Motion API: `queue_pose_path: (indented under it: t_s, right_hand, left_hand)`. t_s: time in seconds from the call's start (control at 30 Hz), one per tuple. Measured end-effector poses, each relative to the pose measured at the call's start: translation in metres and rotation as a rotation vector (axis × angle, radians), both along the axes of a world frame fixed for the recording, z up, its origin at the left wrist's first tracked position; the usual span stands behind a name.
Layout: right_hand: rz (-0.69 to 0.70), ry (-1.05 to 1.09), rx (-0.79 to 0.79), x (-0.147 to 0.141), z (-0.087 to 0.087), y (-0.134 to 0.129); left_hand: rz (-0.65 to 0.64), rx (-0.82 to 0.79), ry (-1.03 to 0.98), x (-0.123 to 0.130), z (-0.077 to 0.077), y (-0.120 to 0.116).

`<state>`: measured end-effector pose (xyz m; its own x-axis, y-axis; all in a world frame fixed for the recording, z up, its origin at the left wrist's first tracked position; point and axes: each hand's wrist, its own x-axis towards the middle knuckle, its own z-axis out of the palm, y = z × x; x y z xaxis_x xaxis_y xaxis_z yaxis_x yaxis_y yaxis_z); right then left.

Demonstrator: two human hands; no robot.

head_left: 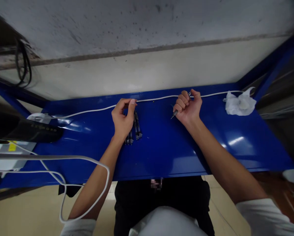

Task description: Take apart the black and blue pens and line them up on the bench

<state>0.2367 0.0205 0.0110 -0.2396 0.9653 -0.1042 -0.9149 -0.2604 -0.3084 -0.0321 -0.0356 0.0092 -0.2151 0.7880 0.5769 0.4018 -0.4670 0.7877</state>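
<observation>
My right hand [188, 106] is wrapped round a pen [174, 114]. One dark, pointed end of it sticks out below the little finger, and its other end shows by the thumb. Further left, my left hand [123, 118] has thumb and forefinger pressed together; whatever may be between them is too small to make out. Several dark pens [137, 126] lie side by side on the blue shelf [159, 144], partly hidden under and beside that hand.
A white cable [93, 109] runs along the back of the shelf. Crumpled white paper or plastic [240, 102] lies at the right. At the left are a black cylindrical object [39, 127], a white box [16, 157] and a looping cable [105, 170] over my left forearm. A wall [142, 72] rises behind.
</observation>
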Motion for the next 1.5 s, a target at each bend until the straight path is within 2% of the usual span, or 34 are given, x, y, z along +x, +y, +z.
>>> queue_pose_path:
  t_s: [0.17,0.4,0.53,0.77,0.87,0.97,1.07,1.1,1.2,1.33,1.5]
  right_hand:
    - [-0.003,-0.034,-0.017,-0.002,-0.001,-0.001]
    - [0.039,-0.084,0.035,-0.012,-0.002,0.0]
    - [-0.016,-0.266,0.096,-0.024,-0.001,-0.004]
    - [0.01,-0.516,0.108,-0.027,-0.008,-0.005]
    - [-0.125,-0.826,0.253,-0.031,-0.012,-0.011]
    - [-0.244,-1.28,0.584,-0.037,-0.013,-0.025]
    - [-0.184,-1.702,0.95,-0.044,-0.015,-0.047]
    - [-0.148,-1.814,1.029,-0.047,-0.015,-0.056]
    - [-0.125,-2.12,1.066,-0.054,-0.018,-0.084]
    - [-0.095,-2.215,1.178,-0.063,-0.017,-0.114]
    - [-0.052,-2.114,1.28,-0.067,-0.013,-0.126]
  left_hand:
    - [-0.033,0.002,0.038,0.002,-0.002,-0.001]
    - [-0.086,0.052,0.142,0.004,0.002,-0.002]
    - [-0.117,0.079,0.209,0.004,0.004,-0.003]
    - [-0.155,0.091,0.27,0.006,0.002,-0.002]
    - [-0.176,0.099,0.277,0.006,0.0,-0.001]
    - [-0.182,0.114,0.266,0.005,0.0,0.0]
    - [-0.177,0.12,0.249,0.004,0.0,0.002]
    - [-0.173,0.118,0.251,0.003,0.0,0.002]
    - [-0.17,0.091,0.278,0.003,-0.001,0.002]
    - [-0.189,0.023,0.357,0.003,-0.002,0.0]
    - [-0.251,-0.082,0.528,0.003,-0.005,0.001]
